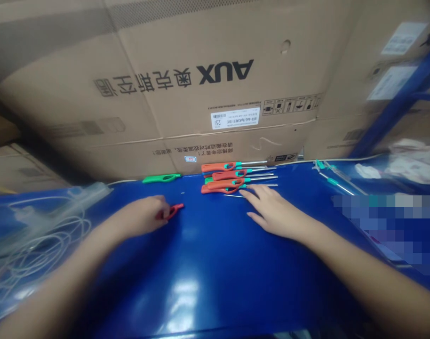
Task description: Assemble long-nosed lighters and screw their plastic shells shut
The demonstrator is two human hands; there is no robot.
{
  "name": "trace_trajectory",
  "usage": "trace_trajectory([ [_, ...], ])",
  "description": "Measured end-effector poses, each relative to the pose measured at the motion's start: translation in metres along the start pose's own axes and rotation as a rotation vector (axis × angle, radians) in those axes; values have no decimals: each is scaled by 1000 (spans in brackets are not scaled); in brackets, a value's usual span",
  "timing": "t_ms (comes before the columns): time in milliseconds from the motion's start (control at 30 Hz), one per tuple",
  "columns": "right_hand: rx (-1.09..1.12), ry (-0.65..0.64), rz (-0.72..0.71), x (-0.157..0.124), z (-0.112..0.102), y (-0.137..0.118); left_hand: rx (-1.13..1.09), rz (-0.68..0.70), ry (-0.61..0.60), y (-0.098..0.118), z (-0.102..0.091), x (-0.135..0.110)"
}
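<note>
My left hand (pixel 141 217) rests on the blue table (pixel 215 263) with its fingers curled round a small red plastic piece (pixel 174 210) that sticks out to the right. My right hand (pixel 273 211) lies flat and open on the table, fingers stretched toward a pile of orange long-nosed lighters (pixel 229 178) with teal triggers and metal tubes. A thin metal rod (pixel 234 195) lies just left of its fingertips. One green lighter handle (pixel 161 178) lies alone at the table's back edge.
Large cardboard boxes (pixel 208 84) stand as a wall right behind the table. Clear bags with coiled white tubing (pixel 42 235) lie at the left. More metal tubes with teal ends (pixel 333 176) and crumpled plastic (pixel 409 160) sit at the right, by a blue rack post (pixel 394 108).
</note>
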State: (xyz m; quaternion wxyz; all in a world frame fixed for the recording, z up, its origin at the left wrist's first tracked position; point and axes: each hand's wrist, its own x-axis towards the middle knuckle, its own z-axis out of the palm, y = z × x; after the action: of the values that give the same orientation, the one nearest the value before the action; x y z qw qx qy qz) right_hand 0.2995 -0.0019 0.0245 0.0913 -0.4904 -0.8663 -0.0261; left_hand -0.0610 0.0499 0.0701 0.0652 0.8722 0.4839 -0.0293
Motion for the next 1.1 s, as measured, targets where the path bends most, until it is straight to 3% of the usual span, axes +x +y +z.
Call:
trace_trajectory([
  [100, 185, 46, -223, -2, -2, -18, -73, 172, -33, 40, 18, -2],
  [167, 289, 9, -339, -4, -2, -30, -223, 344, 70, 65, 37, 0],
  [300, 324, -148, -398, -4, -1, -44, -336, 475, 228, 90, 67, 4],
  [467, 275, -204, -344, -2, -6, -36, -397, 537, 243, 81, 72, 3],
  [633, 249, -210, -243, -2, -14, -24, -517, 482, 288, 65, 77, 7],
  [767, 308, -180, -249, -1, -13, -19, -565, 443, 293, 61, 82, 10],
  [1000, 306, 217, -154, -1, -12, -9, -555, 372, 333, 62, 84, 10],
  [1100, 282, 259, -116, -3, -16, -7, -548, 354, 345, 62, 84, 12],
])
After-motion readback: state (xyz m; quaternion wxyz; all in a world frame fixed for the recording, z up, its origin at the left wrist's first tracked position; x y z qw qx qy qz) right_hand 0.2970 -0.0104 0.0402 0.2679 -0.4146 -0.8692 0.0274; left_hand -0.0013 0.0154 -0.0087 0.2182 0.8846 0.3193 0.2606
